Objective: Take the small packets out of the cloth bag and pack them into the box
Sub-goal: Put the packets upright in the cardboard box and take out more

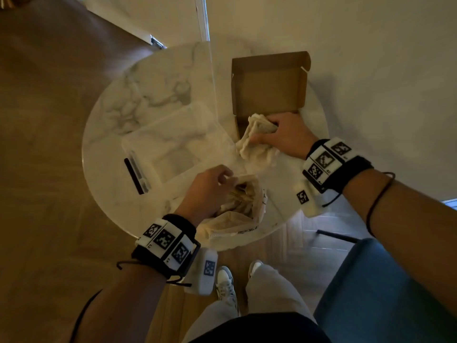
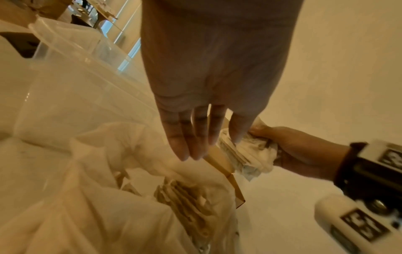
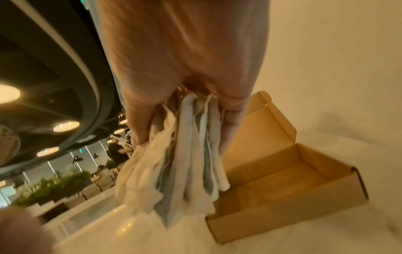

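Observation:
A cream cloth bag (image 1: 237, 220) lies open at the near edge of the round marble table (image 1: 148, 78), with several small paper packets (image 1: 243, 196) showing in its mouth. My left hand (image 1: 210, 186) hovers at the bag's opening; in the left wrist view its fingers (image 2: 191, 137) hang straight above the packets (image 2: 187, 206) and hold nothing. My right hand (image 1: 284, 134) grips a bunch of packets (image 1: 257, 137) over the near left corner of the open cardboard box (image 1: 269, 95). From the right wrist, the bunch (image 3: 180, 163) hangs beside the box (image 3: 282, 185), whose floor is bare.
A clear plastic container (image 1: 173, 142) with a black strip along its side sits on the left of the table, close to the bag. A wall runs behind the box. A blue chair (image 1: 383, 293) stands at my right, and wooden floor lies to the left.

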